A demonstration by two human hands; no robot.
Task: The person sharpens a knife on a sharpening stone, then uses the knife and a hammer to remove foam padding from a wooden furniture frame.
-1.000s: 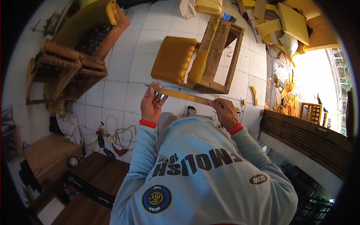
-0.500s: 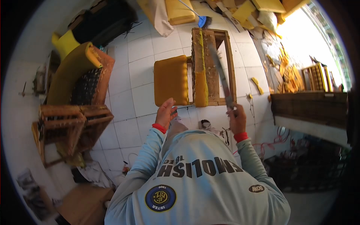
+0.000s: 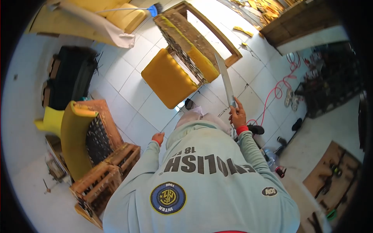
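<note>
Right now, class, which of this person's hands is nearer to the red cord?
Right. The right hand, holding the long blade, is to the left of the red cord; the left hand is farther left, over on the other side of the body.

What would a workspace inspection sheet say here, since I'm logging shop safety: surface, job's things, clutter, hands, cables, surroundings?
Surface: white tiled floor, dark lines in places.
Job's things: long blade; orange cushion beside a wooden frame; whether they are joined cannot be told.
Clutter: yellow scraps on the floor past the frame.
Hands: right hand has its fingers closed on the blade's near end; left hand is partly hidden, nothing seen in it.
Cables: red cord looping over the floor, right of the person.
Surroundings: armchair at left; blue broom head beyond the cushion.
</note>
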